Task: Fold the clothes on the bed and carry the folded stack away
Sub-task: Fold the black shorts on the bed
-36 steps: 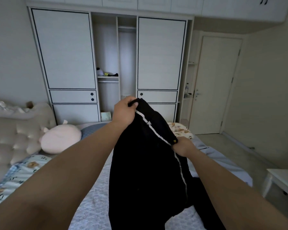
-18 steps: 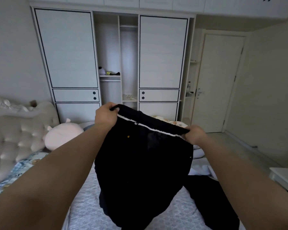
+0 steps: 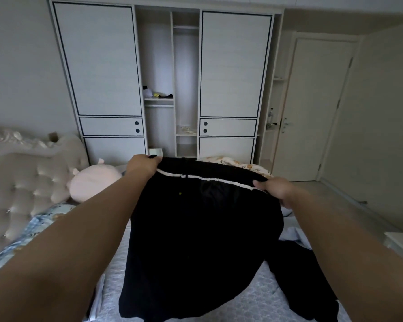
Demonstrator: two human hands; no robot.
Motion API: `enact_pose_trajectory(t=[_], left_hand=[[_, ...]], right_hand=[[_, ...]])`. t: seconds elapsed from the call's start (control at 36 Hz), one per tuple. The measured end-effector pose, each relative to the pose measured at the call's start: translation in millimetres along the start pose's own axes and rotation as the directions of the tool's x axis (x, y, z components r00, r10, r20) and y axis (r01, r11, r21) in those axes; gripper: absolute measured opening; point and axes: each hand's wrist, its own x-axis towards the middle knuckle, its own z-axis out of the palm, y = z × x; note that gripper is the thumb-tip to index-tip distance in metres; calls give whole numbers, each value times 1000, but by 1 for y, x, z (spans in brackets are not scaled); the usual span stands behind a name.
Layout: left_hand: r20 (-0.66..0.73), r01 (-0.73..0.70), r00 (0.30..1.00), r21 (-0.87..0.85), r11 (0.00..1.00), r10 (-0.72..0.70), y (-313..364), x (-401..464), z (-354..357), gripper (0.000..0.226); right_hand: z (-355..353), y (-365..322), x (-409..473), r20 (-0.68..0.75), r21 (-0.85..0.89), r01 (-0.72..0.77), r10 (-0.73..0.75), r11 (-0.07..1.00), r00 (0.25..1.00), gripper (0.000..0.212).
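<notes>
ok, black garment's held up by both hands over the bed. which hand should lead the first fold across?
Probably the left hand. It grips the black garment at the higher, farther top corner, so it could swing across toward the right hand, which holds the lower corner and can serve as anchor. A close call.

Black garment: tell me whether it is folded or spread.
Spread. The left hand and right hand hold the black garment apart by its top edge, hanging.

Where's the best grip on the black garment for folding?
Probably the top edge along the white stripe, at its two ends, from above and either side. The left hand and right hand grip the black garment there, so it hangs flat and spread over the bed.
</notes>
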Motion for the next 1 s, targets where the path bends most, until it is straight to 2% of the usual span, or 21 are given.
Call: enact_pose_trajectory(t=[0.06, 0.11, 0.19, 0.25, 0.28, 0.33, 0.39, 0.44, 0.53, 0.67, 0.75, 0.81, 0.86, 1.0], left_hand=[[28, 25, 999, 50, 998, -26, -7, -1, -1, 38], [82, 26, 996, 143, 989, -38, -11, -5, -1, 37], [123, 25, 991, 181, 983, -48, -16, -9, 5, 36], [148, 7, 989, 150, 989, -30, -18, -13, 11, 36], [148, 1, 989, 104, 995, -17, -18, -14, 14, 36], [157, -5, 988, -11, 1000, 7, -17, -17, 19, 32], [169, -43, 984, -118, 992, 62, -14, -19, 23, 27], [207, -105, 967, -195, 975, 146, -7, -23, 26, 27], [297, -193, 917, -258, 947, 268, 3, -29, 28, 24], [407, -312, 827, -241, 919, 387, 18, -36, 31, 31], [448, -359, 777, -260, 897, 441, 24, -43, 31, 16], [468, -379, 750, -275, 883, 468, 27, -46, 30, 10], [472, -403, 733, -277, 872, 489, 28, -48, 29, 10], [503, -479, 677, -251, 841, 536, 26, -44, 25, 8]], right_hand=[[1, -1, 1, 16, 161, -59, 57, 985, 998, 53], [5, -3, 1, 58, 248, -113, 102, 962, 993, 50], [10, -3, 3, 108, 196, -143, 123, 970, 987, 58], [15, -3, 4, 52, 69, -135, 131, 988, 990, 59], [18, -3, 3, 10, -37, -102, 103, 994, 995, 58], [27, -4, 2, -24, -256, 37, -45, 966, 999, 47], [36, -7, 3, 51, -323, 207, -201, 923, 978, 29], [47, -10, 1, 144, -314, 324, -292, 892, 945, 30], [61, -16, -2, 232, -344, 418, -355, 841, 906, 40], [82, -24, -4, 303, -308, 475, -388, 824, 871, 61], [90, -28, -5, 333, -247, 473, -384, 846, 861, 74], [96, -29, -5, 357, -241, 467, -370, 851, 858, 61], [101, -29, -6, 367, -212, 478, -384, 853, 848, 34], [108, -29, -10, 321, -168, 472, -405, 866, 856, 6]])
